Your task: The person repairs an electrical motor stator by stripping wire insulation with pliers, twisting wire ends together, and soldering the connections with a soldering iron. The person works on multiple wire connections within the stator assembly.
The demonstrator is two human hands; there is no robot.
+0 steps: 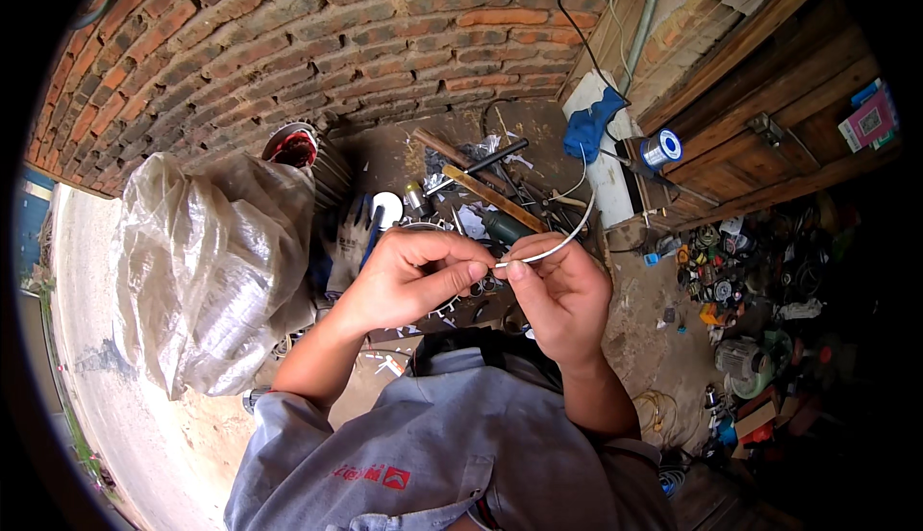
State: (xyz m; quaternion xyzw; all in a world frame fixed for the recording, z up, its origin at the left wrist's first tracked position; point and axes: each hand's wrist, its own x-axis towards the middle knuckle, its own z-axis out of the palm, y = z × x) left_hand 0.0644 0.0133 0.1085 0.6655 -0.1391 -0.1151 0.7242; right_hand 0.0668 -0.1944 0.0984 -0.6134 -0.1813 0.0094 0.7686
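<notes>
A white cable (583, 224) curves down from a blue cloth-like bundle (591, 129) at the back right. My right hand (565, 292) pinches it between thumb and forefinger, close to its end. My left hand (415, 276) meets it from the other side, thumb and fingertip closed on the cable's tip. What exactly lies between those left fingertips is too small to make out. Both hands are raised in front of my chest, above a cluttered work surface.
Beyond my hands lie a yellowish wooden stick (492, 200), a dark green cylindrical tool (506, 228) and a white round lid (387, 209). A plastic-wrapped bundle (207, 271) stands left, beside a bucket (292, 144). A wire spool (661, 149) sits right, near a wooden door (760, 146).
</notes>
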